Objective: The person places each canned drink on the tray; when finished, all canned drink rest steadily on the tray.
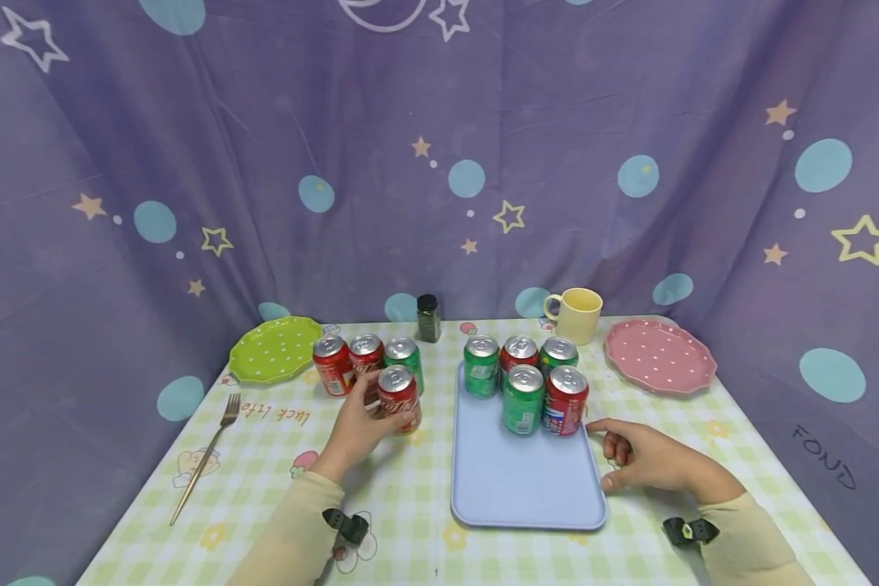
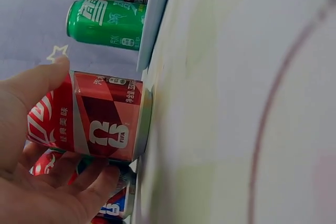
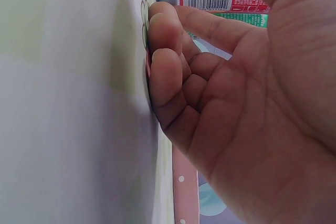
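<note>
My left hand [image 1: 360, 423] grips a red cola can [image 1: 399, 400], thumb on one side and fingers on the other. In the left wrist view that cola can [image 2: 107, 116] stands upright with its base right at the tablecloth. Just behind it are two more red cans [image 1: 332, 370] and a green can [image 1: 404, 358]. To the right lies a light blue tray [image 1: 527, 480] with several red and green cans grouped at its far end, among them a red can [image 1: 566, 403]. My right hand [image 1: 648, 460] rests beside the tray's right edge, fingers loosely bent and holding nothing.
A gold fork [image 1: 205, 460] and a green dotted plate [image 1: 274, 350] lie at the left. Along the back stand a spice jar [image 1: 428, 321] and a yellow mug [image 1: 580, 316]. A pink dotted plate [image 1: 659, 356] lies back right. Purple curtain [image 1: 381, 163] surrounds the table.
</note>
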{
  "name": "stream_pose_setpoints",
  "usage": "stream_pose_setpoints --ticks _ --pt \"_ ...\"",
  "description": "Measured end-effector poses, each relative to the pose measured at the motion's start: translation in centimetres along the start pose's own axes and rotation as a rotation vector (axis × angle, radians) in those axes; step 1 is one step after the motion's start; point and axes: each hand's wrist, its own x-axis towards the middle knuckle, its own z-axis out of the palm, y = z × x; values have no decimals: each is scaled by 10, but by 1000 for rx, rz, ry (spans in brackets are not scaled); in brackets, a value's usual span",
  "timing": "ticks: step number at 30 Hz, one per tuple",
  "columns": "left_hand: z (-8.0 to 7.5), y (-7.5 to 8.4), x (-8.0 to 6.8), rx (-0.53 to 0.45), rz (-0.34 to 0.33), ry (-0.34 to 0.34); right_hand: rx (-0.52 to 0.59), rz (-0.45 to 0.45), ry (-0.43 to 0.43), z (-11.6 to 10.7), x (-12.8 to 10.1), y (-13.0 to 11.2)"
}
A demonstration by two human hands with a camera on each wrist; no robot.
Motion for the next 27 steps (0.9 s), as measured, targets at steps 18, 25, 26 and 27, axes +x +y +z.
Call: stream_pose_setpoints --ticks 18,25,26,27 --pt "1 -4 -1 -13 -24 15 -57 2 -3 -2 1 5" --pt "1 -7 -1 -24 -6 19 -41 -3 -4 -1 0 4" --pt "1 -8 -1 -30 1 20 -37 -4 -4 -1 0 4" --pt "1 -9 0 -36 7 21 -32 -6 -3 -1 0 3"
